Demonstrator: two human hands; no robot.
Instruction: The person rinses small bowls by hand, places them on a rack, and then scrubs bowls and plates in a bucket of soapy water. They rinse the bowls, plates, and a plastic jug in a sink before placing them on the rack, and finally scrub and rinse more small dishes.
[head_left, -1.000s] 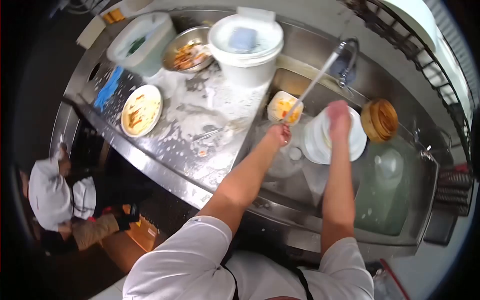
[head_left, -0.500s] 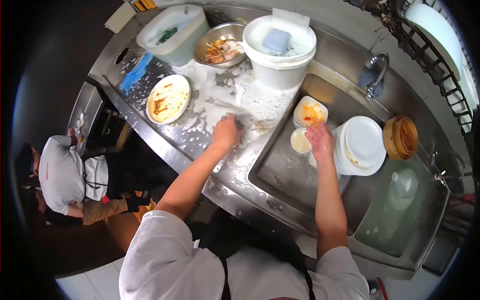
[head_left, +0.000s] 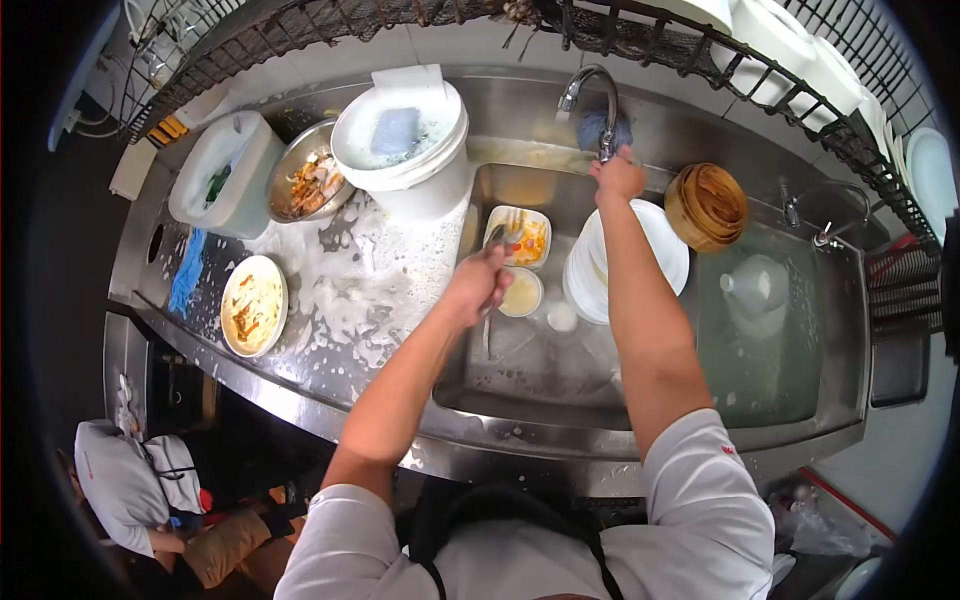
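My left hand [head_left: 478, 287] is closed around metal cutlery [head_left: 500, 236] above the sink's left side; the exact pieces are blurred. Beneath the cutlery sits a square white dish [head_left: 530, 243] with orange food scraps. A small round cup [head_left: 521, 293] of pale liquid stands just in front of that dish. My right hand [head_left: 618, 176] is closed at the base of the curved faucet [head_left: 606, 105], its fingertips partly hidden. My right forearm passes over a stack of white plates [head_left: 590, 270]. A bamboo steamer [head_left: 706, 207] stands right of the stack.
On the soapy counter [head_left: 330, 290] are a white bucket [head_left: 415, 190], a metal bowl of scraps [head_left: 308, 175], a plastic tub [head_left: 225, 180], an oval plate [head_left: 253, 306] and a blue cloth [head_left: 188, 270]. Water fills the right basin [head_left: 770, 340]. A wire rack hangs overhead. A co-worker [head_left: 130, 480] is at lower left.
My left hand has moved from the counter to over the sink and now holds cutlery. My right hand has gone from beside the square dish up to the faucet. The view has turned rightward.
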